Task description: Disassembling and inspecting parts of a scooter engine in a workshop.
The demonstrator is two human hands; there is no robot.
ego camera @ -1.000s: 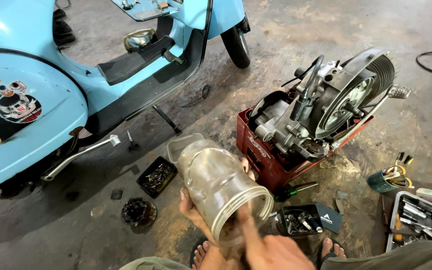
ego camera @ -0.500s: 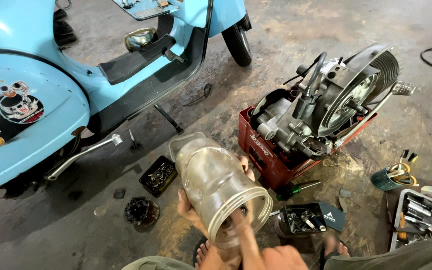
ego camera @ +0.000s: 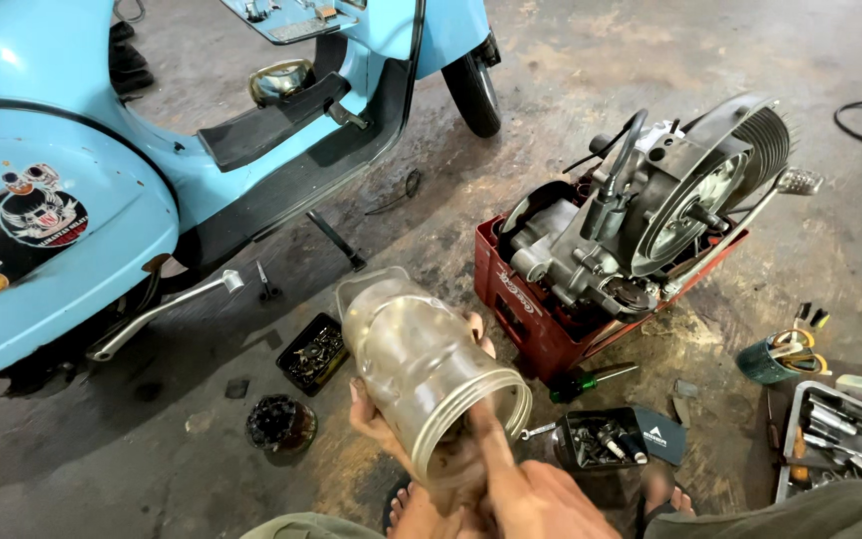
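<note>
Left hand [ego camera: 376, 419] cradles a clear plastic jar [ego camera: 421, 364]; right hand's [ego camera: 541, 499] fingers [ego camera: 486, 439] reach inside its open mouth.

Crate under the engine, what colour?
Red. The crate sits on the floor beneath the engine, clearest in the head view.

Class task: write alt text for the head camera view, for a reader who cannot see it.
Seen from above, a person's left hand cradles a cloudy clear plastic jar while the right hand reaches into its open mouth. Around them on the concrete floor are a light blue scooter, an engine resting on a red crate, and trays of small parts.
</note>
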